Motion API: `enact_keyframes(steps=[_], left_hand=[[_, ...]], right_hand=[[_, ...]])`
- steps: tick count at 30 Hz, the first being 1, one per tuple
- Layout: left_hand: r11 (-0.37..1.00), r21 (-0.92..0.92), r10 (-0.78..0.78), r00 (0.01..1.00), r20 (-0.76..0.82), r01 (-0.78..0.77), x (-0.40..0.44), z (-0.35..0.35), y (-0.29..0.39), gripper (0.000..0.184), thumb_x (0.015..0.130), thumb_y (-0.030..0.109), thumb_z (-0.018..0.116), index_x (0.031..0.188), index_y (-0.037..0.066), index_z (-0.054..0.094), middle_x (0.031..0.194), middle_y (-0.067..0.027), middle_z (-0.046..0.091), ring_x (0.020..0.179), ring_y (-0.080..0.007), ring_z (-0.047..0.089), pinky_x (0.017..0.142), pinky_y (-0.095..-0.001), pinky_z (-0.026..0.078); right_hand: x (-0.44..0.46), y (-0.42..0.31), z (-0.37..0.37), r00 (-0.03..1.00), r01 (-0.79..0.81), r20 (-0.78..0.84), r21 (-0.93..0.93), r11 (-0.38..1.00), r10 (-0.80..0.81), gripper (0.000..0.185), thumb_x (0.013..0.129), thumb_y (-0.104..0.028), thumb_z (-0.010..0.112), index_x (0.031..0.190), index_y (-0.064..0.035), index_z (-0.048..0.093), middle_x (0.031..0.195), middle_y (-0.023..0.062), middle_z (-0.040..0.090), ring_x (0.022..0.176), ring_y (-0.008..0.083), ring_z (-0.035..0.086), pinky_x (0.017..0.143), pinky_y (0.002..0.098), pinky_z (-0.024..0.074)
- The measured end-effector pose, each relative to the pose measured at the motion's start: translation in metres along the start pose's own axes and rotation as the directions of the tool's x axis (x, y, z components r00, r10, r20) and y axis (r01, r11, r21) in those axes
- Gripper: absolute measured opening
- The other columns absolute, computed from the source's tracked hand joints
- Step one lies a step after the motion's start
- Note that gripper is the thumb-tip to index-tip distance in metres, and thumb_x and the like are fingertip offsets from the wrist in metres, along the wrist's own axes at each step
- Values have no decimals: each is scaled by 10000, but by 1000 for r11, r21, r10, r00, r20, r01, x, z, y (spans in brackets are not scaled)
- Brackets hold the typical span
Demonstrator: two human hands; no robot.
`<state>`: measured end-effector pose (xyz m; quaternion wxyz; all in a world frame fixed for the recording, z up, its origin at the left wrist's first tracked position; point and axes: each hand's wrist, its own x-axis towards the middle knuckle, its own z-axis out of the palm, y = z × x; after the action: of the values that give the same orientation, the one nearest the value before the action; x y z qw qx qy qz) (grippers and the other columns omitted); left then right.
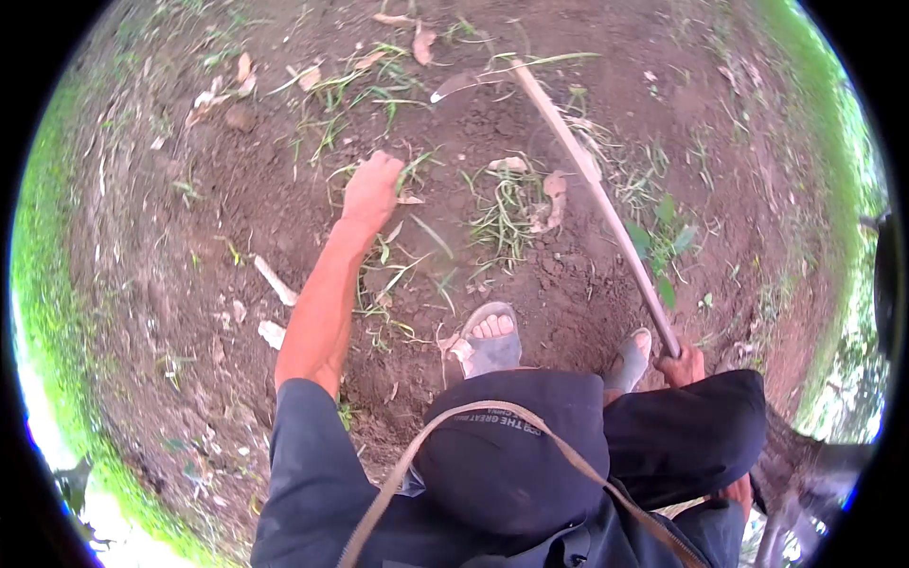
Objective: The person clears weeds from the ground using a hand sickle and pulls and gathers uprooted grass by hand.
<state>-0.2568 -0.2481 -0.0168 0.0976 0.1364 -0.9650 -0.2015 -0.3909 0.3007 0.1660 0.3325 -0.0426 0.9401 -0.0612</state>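
My left hand is closed in a fist low over the soil at centre left. Thin green grass shows at both sides of its fingers; the fingertips are hidden. At lower right, my right hand is wrapped around the end of a wooden handle. It belongs to a long-handled hoe that slants up and left across the ground. Its thin, curved metal blade points left at the top. A loose clump of pulled grass lies between my left hand and the handle.
Brown soil holds scattered dry leaves and uprooted grass. A leafy green plant grows right of the handle. My sandalled feet are below the hands. A tree trunk stands at lower right.
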Motion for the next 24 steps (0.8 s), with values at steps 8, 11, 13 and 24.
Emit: enact_keyframes(steps=[8,11,13,24], left_hand=[[869,-267,-289,864,413,418,6,-12,23,252,873,222,627,1096,104,627,927,-149,655,865,-277,647,783,-402,497],[922,-320,-176,972,155,218,34,-5,88,495,801,313,693,1228,87,586,1244,-180,556,1136,-310,556,984,-402,442],[967,-235,-63,986,153,98,50,17,132,601,740,347,721,1261,90,566,1378,-195,450,1240,-349,486,1063,-423,398],[996,-86,-4,971,239,25,47,1,108,291,754,-10,559,980,166,613,1160,-72,571,1113,-272,576,795,-386,554]], right_hand=[[-41,-28,-48,997,-78,23,448,891,76,109,618,-46,624,683,-28,538,597,32,534,538,123,469,530,324,407],[-25,-51,-79,981,-45,-167,294,955,98,113,646,-58,598,741,-6,565,638,80,570,579,162,511,572,337,437],[-2,-52,-78,948,22,-316,173,985,34,146,683,-91,579,800,-4,566,632,117,553,565,221,490,581,383,445],[97,-66,-42,987,156,-77,230,961,-142,268,757,-210,621,852,34,560,642,126,558,569,217,544,558,383,455]])
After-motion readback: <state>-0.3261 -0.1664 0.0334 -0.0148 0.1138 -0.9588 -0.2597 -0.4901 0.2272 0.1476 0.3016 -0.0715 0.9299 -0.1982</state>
